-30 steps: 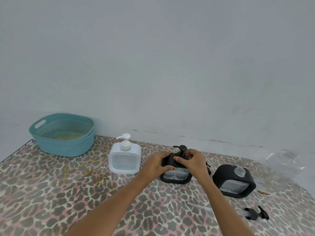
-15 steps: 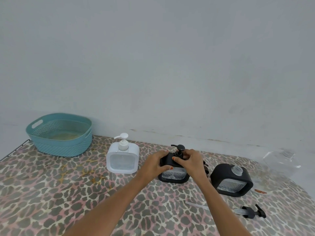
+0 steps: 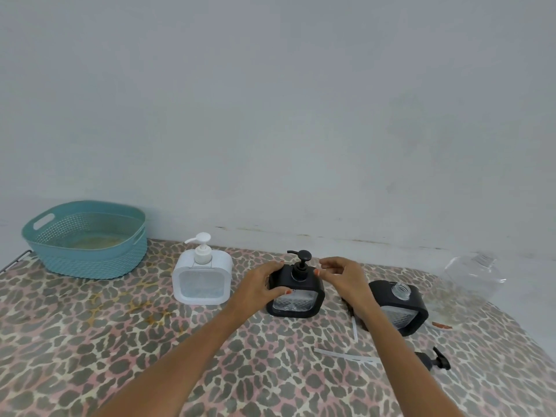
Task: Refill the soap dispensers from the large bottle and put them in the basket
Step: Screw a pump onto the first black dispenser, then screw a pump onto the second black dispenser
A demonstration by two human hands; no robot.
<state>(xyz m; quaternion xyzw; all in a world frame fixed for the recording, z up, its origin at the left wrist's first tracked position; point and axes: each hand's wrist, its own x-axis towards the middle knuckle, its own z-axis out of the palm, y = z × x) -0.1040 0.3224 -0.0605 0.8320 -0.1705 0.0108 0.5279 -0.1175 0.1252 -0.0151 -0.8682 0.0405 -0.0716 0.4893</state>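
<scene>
A black soap dispenser (image 3: 296, 299) with its black pump (image 3: 301, 261) fitted stands on the leopard-print table. My left hand (image 3: 260, 288) grips its upper left corner. My right hand (image 3: 341, 275) hovers by its upper right corner with fingers loosely curled, the thumb just at the dispenser's shoulder, off the pump. To the left stands a white dispenser (image 3: 201, 284) with its pump on. On the right, a second black dispenser (image 3: 404, 313) has an open neck and no pump. The large clear bottle (image 3: 474, 275) stands at far right. The teal basket (image 3: 84, 254) sits at the back left.
A loose black pump (image 3: 434, 361) with its white tube (image 3: 346, 355) lies on the table near my right forearm. A grey wall runs along the table's back edge. A small reddish scrap (image 3: 442, 325) lies by the clear bottle.
My right hand has come off the pump head and drawn slightly right, leaving the pump in full sight. My left hand keeps its grip on the dispenser body.
</scene>
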